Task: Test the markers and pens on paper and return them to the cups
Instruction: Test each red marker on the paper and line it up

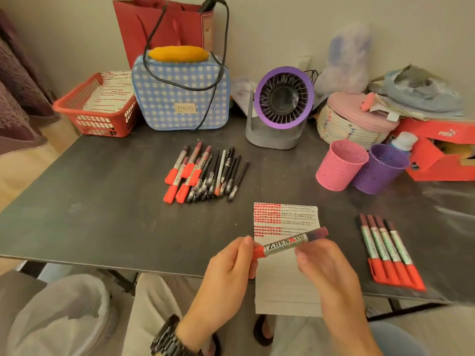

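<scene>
Two hands hold one marker (285, 244) just over the paper (277, 286). The left hand (226, 273) pinches the red cap (257, 251) with its thumb and fingers. The right hand (326, 268) pinches the grey middle of the marker, close to its dark end. The marker lies almost flat between them, a little higher on the right hand's side.

The step looks like pulling the cap off so the tip can write, though it could be the cap going on. To do it well, the person should pull straight along the marker and not bend it. The left hand should hold on to the cap so it does not roll away. The white part of the paper right under the hands is a good spot for a new mark.

Off to the right of the right hand, four markers (388, 253) lie in a neat row on the table (102, 214). Farther out, past the left hand, sits a pile (205, 173) of markers and pens. Farthest, beyond the right hand, the pink cup (339, 165) and the purple cup (380, 169) stand side by side, and no pens stick out of them.
</scene>
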The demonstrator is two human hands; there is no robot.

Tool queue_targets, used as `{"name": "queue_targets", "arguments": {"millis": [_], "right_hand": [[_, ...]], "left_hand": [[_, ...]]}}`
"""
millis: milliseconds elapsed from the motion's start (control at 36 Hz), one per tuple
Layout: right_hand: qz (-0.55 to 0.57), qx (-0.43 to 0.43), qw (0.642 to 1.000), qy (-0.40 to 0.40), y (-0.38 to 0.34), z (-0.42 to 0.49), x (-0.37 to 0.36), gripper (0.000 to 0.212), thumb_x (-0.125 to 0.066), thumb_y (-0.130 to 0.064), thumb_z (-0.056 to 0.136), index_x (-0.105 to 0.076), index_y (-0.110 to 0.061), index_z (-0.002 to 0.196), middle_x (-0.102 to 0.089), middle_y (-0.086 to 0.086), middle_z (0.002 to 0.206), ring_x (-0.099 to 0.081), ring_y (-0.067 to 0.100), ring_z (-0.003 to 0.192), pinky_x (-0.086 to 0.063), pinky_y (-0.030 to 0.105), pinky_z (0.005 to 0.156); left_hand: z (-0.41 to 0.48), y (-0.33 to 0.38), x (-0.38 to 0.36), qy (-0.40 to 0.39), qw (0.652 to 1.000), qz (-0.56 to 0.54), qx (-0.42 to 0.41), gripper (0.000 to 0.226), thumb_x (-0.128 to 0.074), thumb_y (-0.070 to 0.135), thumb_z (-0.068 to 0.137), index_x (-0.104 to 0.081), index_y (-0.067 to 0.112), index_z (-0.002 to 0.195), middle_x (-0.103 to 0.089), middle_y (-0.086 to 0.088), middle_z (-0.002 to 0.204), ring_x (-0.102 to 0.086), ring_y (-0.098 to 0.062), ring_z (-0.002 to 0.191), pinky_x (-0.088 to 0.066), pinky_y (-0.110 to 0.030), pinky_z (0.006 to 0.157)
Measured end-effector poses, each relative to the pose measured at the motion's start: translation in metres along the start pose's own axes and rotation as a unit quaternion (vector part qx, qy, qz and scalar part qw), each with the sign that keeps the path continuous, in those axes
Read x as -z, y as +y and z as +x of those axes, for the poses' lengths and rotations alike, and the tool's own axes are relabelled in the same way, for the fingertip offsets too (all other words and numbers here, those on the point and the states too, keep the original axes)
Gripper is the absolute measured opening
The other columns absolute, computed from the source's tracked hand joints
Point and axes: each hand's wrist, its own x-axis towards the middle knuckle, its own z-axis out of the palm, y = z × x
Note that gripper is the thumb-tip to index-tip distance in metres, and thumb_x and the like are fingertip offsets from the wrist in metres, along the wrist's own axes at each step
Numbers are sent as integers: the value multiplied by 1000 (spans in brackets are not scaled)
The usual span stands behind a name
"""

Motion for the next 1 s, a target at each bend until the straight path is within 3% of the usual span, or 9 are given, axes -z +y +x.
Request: {"name": "queue_targets", "arguments": {"millis": [56, 111, 222, 361, 500, 639, 806, 917, 1000], "right_hand": [[112, -76, 991, -13, -3, -8, -5, 62, -84, -71, 60, -73, -28, 104, -75, 4, 112, -72, 22, 104, -54, 32, 81], [165, -113, 980, 3, -5, -14, -12, 65, -85, -70, 60, -73, -27, 108, -75, 9, 113, -73, 26, 99, -56, 31, 76], [223, -125, 966, 42, -9, -25, -26, 25, -75, -44, 80, -74, -26, 99, -74, 10, 112, -72, 23, 97, -56, 32, 78], [326, -128, 934, 68, -11, -35, -37, 16, -68, -25, 82, -70, -17, 95, -74, 7, 98, -72, 19, 89, -58, 26, 70], [467, -164, 861, 119, -15, -38, -47, 10, -66, -18, 79, -61, -11, 75, -59, 7, 77, -64, 21, 75, -53, 31, 75], [568, -232, 767, 190, -20, -29, -47, 45, -59, -28, 92, -39, -19, 53, -35, -4, 59, -39, 14, 51, -42, 30, 63], [523, -242, 791, 205, -23, -19, -43, 57, -54, -32, 98, -26, -23, 49, -20, -6, 47, -18, 13, 41, -34, 28, 45], [537, -225, 794, 171, -23, -17, -40, 57, -54, -28, 96, -25, -24, 47, -17, -6, 43, -15, 12, 36, -26, 25, 41], [560, -186, 794, 145, -24, -9, -14, 55, -57, -30, 91, -25, -25, 46, -16, -9, 41, -14, 9, 33, -21, 24, 34]], "left_hand": [[-4, 2, -3, 3, 1000, 22, -19, 45, -33, 54, 102, -63, 26, 83, -52, 14, 63, -47, -2, 61, -38, -17, 61], [-7, 2, -6, 13, 998, 46, -36, 38, -35, 42, 107, -61, 30, 81, -53, 17, 63, -47, -2, 60, -36, -14, 58], [-10, 0, -10, 35, 985, 151, -71, 31, -34, 41, 101, -55, 33, 79, -54, 16, 62, -49, -8, 58, -35, -18, 54], [-16, -2, -14, 79, 949, 288, -103, 55, -22, 57, 98, -55, 28, 65, -60, 11, 62, -57, -11, 63, -45, -28, 53], [-21, 0, -25, 120, 911, 369, -143, 58, -31, 46, 100, -50, 18, 53, -49, 5, 47, -46, -14, 45, -43, -36, 40], [-28, 5, -34, 158, 888, 388, -190, 51, -46, 32, 97, -34, 22, 48, -42, 4, 42, -40, -16, 43, -33, -29, 33], [-33, 2, -34, 166, 870, 394, -244, 52, -50, 23, 96, -38, 21, 46, -39, 4, 41, -37, -16, 38, -27, -29, 35], [-34, 8, -38, 130, 896, 390, -168, 54, -47, 25, 94, -34, 19, 41, -38, 4, 36, -37, -18, 34, -28, -26, 34], [-25, 2, -27, 79, 938, 337, 21, 57, -40, 33, 96, -43, 16, 42, -45, 2, 37, -43, -17, 40, -40, -32, 47]]}}
